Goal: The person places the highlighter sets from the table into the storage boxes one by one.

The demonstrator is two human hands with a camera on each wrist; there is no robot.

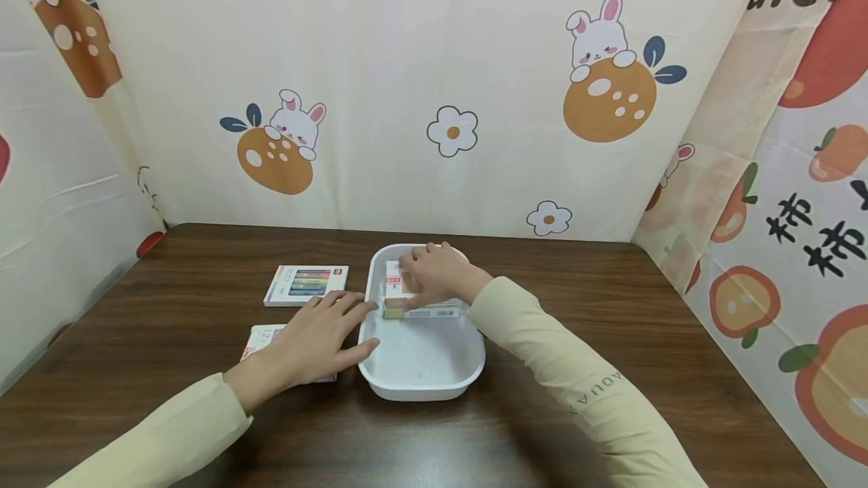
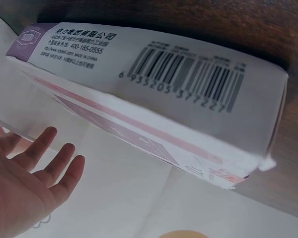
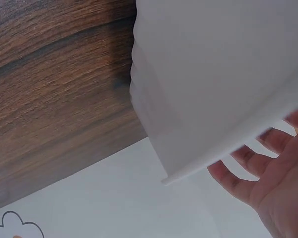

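Observation:
A white oval-cornered tray (image 1: 423, 367) stands on the table, with a white box (image 1: 393, 282) at its far end. My right hand (image 1: 439, 276) spans that box from above, thumb on the near side and fingers on the far side. Another box (image 1: 437, 312) with a barcode shows beneath it. My left hand (image 1: 315, 337) has its fingers spread, the tips at the tray's left rim. Partly hidden under the left hand lies a white box (image 1: 263, 337); the left wrist view shows a box (image 2: 179, 74) with a barcode and a purple end.
Left of the tray's far end, a flat white box (image 1: 307, 286) with a picture of coloured sticks lies on the dark wood table (image 1: 576, 300). A printed curtain (image 1: 407, 96) hangs behind the table, with more printed cloth at both sides.

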